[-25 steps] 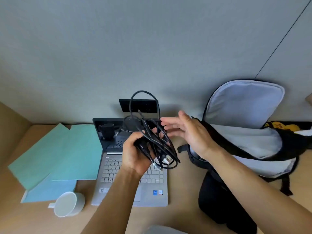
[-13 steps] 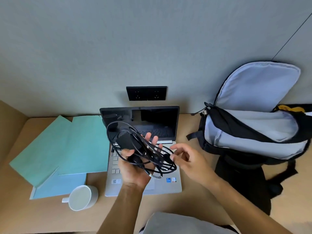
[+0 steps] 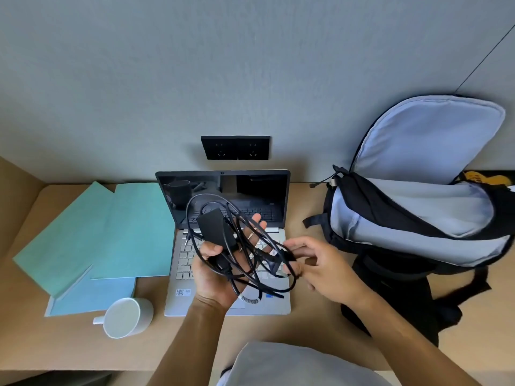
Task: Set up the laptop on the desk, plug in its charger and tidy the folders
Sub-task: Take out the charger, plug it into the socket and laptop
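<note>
A silver laptop (image 3: 274,305) stands with its lid up in the middle of the desk, below a black wall socket (image 3: 235,147). Above its keyboard my left hand (image 3: 220,277) lies palm up, holding the black charger (image 3: 213,229) with its tangled cable looped over the fingers. My right hand (image 3: 323,266) pinches a strand of that cable at the tangle's right side. Two green folders (image 3: 111,232) lie overlapped left of the laptop, over a blue folder (image 3: 92,296).
A white mug (image 3: 124,319) lies on its side near the desk's front left. A black backpack (image 3: 418,213) with grey lining gapes wide on the right, its straps trailing forward. A brown side panel bounds the desk on the left.
The charger bundle came down from in front of the socket to just above the keyboard. My right hand dropped from the bundle's top and closed on a cable strand. The view shifted.
</note>
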